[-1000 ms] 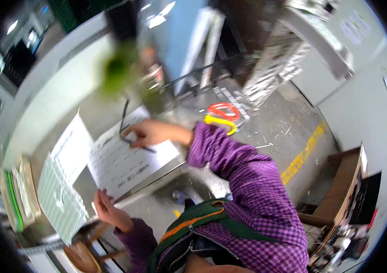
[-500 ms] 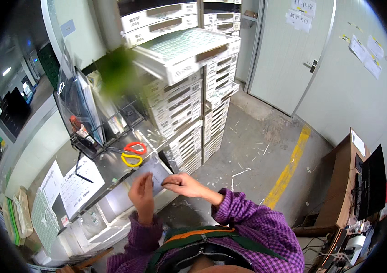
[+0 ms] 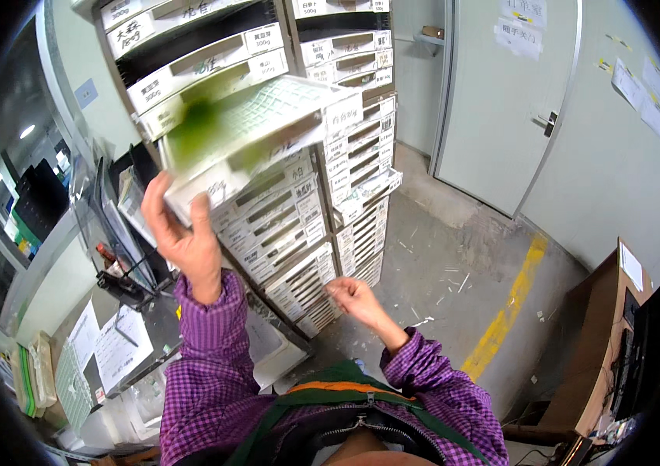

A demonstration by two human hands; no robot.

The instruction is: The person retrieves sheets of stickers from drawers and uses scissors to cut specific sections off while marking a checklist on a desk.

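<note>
A shallow white drawer (image 3: 221, 180) sticks out of a tall stack of labelled white drawers; light-green gridded sheets (image 3: 279, 105) lie in it. My left hand (image 3: 189, 245) is raised at the drawer's front left corner, thumb and fingers apart. Whether it touches the corner or is just short of it, I cannot tell. Lower and to the right, my right hand (image 3: 359, 301) hovers in front of the lower drawers (image 3: 307, 283), fingertips pinched together. Anything between them is too small to make out. A green blur covers the open drawer's left part.
On the left, a dark worktop (image 3: 161, 330) carries written sheets (image 3: 122, 342) and a wire file rack (image 3: 132, 276). A wooden desk (image 3: 590, 349) with a black monitor (image 3: 648, 349) stands at right. Paper scraps lie on the grey floor (image 3: 439, 241). A closed door (image 3: 501, 116) is behind.
My left hand has risen from beside the right hand to the open drawer. My right hand has moved a little right and up. The view has shifted, and the drawers appear nearer.
</note>
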